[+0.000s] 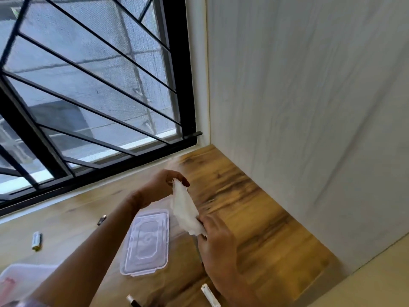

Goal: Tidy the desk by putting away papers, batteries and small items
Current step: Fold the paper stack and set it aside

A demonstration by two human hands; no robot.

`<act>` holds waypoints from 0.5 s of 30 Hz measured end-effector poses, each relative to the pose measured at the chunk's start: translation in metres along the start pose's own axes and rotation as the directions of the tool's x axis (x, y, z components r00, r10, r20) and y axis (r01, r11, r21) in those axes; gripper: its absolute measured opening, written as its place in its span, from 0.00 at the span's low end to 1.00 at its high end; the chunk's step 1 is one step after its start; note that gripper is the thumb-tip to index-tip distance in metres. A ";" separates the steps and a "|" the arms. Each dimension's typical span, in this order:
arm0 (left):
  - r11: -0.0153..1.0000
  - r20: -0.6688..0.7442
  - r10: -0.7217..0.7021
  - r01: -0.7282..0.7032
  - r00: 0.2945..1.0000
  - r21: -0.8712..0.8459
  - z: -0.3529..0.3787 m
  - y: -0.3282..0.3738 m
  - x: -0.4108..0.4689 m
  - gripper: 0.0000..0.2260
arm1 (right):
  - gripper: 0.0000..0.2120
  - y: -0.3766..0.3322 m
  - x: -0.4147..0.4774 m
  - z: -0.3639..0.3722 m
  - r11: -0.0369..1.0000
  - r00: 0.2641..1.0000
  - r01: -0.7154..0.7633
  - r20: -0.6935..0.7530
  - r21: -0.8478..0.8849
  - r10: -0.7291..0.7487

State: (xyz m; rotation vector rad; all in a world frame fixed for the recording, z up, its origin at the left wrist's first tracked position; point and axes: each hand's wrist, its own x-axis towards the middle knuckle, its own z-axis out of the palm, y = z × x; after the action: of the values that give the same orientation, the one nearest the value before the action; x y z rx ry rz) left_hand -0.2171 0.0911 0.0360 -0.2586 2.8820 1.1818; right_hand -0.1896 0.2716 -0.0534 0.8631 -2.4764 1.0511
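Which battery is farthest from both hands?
The yellow-tipped battery, far left of the clear lid; the other white battery lies beside the right forearm.

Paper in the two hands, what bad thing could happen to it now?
The white paper is pinched at the top by the left hand and gripped at the bottom by the right hand, so pulling the ends apart might tear it. The battery lies loose on the desk and might roll away unnoticed.
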 end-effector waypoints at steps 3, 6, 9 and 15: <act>1.000 0.067 0.010 -0.010 0.998 0.008 0.001 -0.002 0.000 0.17 | 0.27 0.006 -0.005 0.006 1.000 1.000 0.016 0.021 0.002 -0.016; 0.993 0.115 0.024 -0.036 0.993 0.109 0.007 -0.003 0.000 0.11 | 0.26 0.011 -0.007 0.009 1.000 0.999 0.029 0.026 -0.004 -0.028; 0.972 0.049 0.007 -0.018 0.999 0.235 0.015 -0.011 0.002 0.10 | 0.24 0.016 -0.008 0.011 1.000 0.999 0.000 0.038 0.001 0.000; 0.942 -0.071 0.028 -0.003 0.997 0.334 0.026 -0.013 0.000 0.11 | 0.18 0.017 -0.013 0.011 0.993 0.997 -0.074 0.027 0.097 0.072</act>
State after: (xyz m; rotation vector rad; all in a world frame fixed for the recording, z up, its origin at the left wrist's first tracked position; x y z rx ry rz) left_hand -0.2165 0.1001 0.0080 -0.2762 3.0874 0.6760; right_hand -0.1910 0.2783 -0.0772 0.8225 -2.5111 1.2024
